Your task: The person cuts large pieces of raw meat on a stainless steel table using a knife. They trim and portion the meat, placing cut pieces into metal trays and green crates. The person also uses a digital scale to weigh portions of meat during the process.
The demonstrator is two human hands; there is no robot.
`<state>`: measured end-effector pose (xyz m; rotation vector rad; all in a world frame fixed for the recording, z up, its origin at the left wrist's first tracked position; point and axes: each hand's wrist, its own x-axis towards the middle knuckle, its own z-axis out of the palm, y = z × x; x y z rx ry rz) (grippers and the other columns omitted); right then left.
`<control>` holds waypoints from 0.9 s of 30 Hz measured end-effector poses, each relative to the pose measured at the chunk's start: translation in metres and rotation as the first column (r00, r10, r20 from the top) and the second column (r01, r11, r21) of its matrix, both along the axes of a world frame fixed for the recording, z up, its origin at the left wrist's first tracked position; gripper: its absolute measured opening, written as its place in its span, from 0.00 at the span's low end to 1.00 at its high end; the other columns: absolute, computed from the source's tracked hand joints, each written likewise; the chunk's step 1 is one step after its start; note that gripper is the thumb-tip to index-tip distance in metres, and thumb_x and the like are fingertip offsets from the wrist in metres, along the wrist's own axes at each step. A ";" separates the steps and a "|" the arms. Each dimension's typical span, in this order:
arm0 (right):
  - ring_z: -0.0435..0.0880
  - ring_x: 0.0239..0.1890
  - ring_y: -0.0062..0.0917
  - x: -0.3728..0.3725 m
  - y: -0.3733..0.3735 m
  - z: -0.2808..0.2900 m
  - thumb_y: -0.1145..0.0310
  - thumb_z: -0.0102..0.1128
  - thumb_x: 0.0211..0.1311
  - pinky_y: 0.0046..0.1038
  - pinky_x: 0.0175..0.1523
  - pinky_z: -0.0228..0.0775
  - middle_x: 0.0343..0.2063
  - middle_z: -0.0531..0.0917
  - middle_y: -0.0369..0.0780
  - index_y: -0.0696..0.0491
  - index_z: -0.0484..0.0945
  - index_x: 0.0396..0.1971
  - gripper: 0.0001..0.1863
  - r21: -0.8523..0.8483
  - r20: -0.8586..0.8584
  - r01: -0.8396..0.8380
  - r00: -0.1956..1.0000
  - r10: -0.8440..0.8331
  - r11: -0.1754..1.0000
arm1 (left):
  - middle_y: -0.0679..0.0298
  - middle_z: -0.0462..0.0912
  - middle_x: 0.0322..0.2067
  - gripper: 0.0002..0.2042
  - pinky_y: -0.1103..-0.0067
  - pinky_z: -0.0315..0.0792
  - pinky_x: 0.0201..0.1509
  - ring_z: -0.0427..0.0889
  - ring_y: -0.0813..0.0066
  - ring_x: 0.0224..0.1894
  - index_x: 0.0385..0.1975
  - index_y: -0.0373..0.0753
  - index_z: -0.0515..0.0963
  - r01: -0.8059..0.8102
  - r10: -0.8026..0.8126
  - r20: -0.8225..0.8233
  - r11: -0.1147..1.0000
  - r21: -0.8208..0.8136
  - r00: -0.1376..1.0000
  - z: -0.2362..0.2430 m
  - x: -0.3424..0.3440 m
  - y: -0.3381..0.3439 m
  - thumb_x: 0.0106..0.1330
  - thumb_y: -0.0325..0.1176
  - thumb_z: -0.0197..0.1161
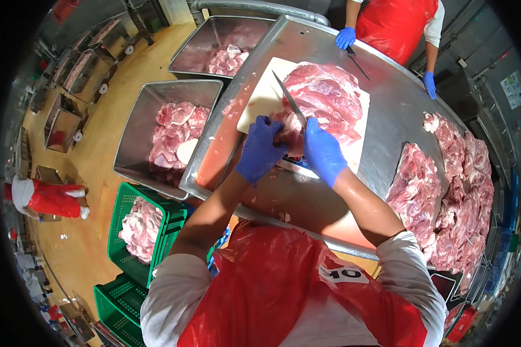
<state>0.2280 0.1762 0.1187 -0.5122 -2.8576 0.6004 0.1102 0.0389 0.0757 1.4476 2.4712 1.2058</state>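
Observation:
A large slab of raw pink meat (324,98) lies on a white cutting board (260,98) on the steel table (388,115). My left hand (259,149), in a blue glove, grips the near edge of the meat. My right hand (323,151), also blue-gloved, holds a knife (289,99) whose long blade points away over the meat's left side. Both hands sit close together at the board's near edge.
Piles of raw meat (446,191) cover the table's right side. Two steel bins (168,133) with meat stand to the left, and green crates (150,231) below them. Across the table a person in a red apron has blue-gloved hands (345,38) and a knife. Another person (46,196) is at far left.

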 end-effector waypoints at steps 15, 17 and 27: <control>0.80 0.27 0.54 0.194 -0.045 -0.049 0.71 0.44 0.65 0.50 0.30 0.71 0.25 0.79 0.57 0.60 0.62 0.40 0.09 0.032 0.542 0.036 0.839 -0.048 0.999 | 0.50 0.71 0.40 0.15 0.64 0.68 0.48 0.72 0.50 0.43 0.40 0.36 0.74 0.039 -0.068 0.088 0.956 0.289 0.994 -0.026 -0.035 -0.030 0.49 0.27 0.61; 0.79 0.25 0.54 0.174 -0.058 -0.022 0.71 0.43 0.66 0.51 0.27 0.68 0.23 0.77 0.55 0.59 0.61 0.40 0.08 0.058 0.350 0.090 0.931 -0.104 0.994 | 0.46 0.70 0.48 0.21 0.65 0.68 0.52 0.72 0.50 0.49 0.45 0.35 0.74 0.081 -0.126 0.100 0.927 0.366 0.987 -0.023 -0.035 -0.030 0.49 0.29 0.65; 0.80 0.36 0.54 -0.026 -0.029 -0.001 0.70 0.48 0.63 0.47 0.41 0.71 0.31 0.80 0.59 0.63 0.66 0.40 0.12 -0.198 0.052 0.206 0.979 -0.199 0.958 | 0.46 0.67 0.54 0.26 0.57 0.65 0.55 0.67 0.46 0.54 0.45 0.42 0.77 0.123 -0.093 -0.177 0.978 0.168 0.980 -0.014 -0.014 -0.013 0.41 0.42 0.72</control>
